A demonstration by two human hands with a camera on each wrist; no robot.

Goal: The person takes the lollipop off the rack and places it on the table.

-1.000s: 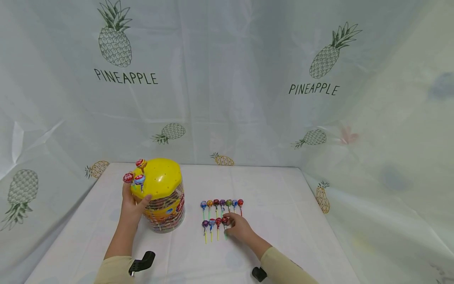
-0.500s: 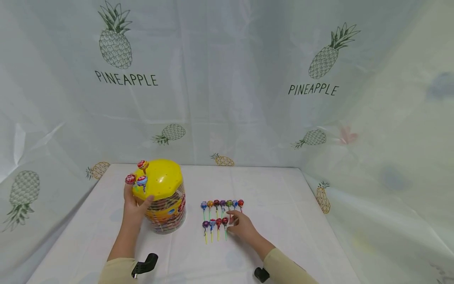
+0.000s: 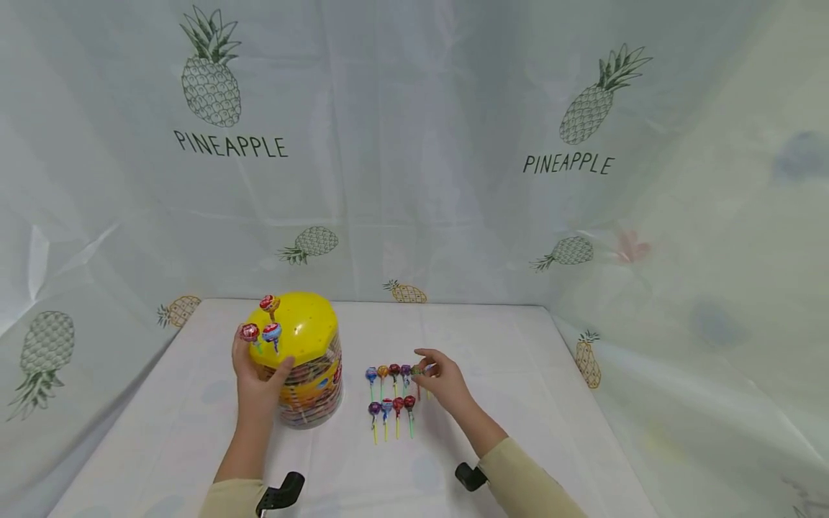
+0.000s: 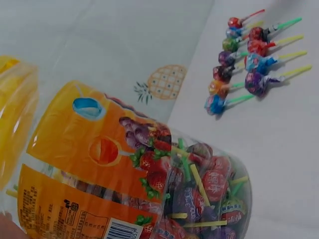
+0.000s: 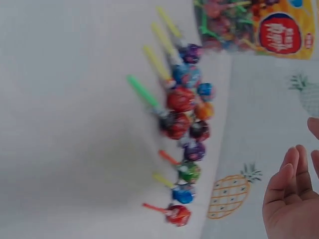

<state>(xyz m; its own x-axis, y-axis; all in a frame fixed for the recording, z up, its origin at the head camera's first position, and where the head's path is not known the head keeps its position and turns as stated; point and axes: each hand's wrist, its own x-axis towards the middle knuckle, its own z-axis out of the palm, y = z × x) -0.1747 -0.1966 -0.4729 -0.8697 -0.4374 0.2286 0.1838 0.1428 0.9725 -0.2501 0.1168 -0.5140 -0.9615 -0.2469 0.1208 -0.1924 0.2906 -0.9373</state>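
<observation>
My left hand [image 3: 257, 388] grips a clear candy jar [image 3: 314, 399] near its yellow lid [image 3: 304, 324], thumb at the front. Three lollipops stand upright in the lid's left side: a dark red lollipop [image 3: 249, 332], a blue lollipop [image 3: 272, 333] and a red-and-orange lollipop [image 3: 269, 305]. Over the right end of the back row of lollipops [image 3: 383, 372] is my right hand [image 3: 448, 385], fingers loosely bent and holding nothing. It hides some of that row in the head view. A shorter front row includes a dark red lollipop [image 5: 176, 124] with a green stick.
More wrapped lollipops [image 4: 214, 181] fill the jar behind its orange label [image 4: 99, 149]. A white cloth covers the table [image 3: 518, 403]. Behind it hangs a pineapple-print curtain [image 3: 427, 180].
My right hand has left the front row's right end and moved up and away to the back row. The left hand and jar have shifted slightly right in view.
</observation>
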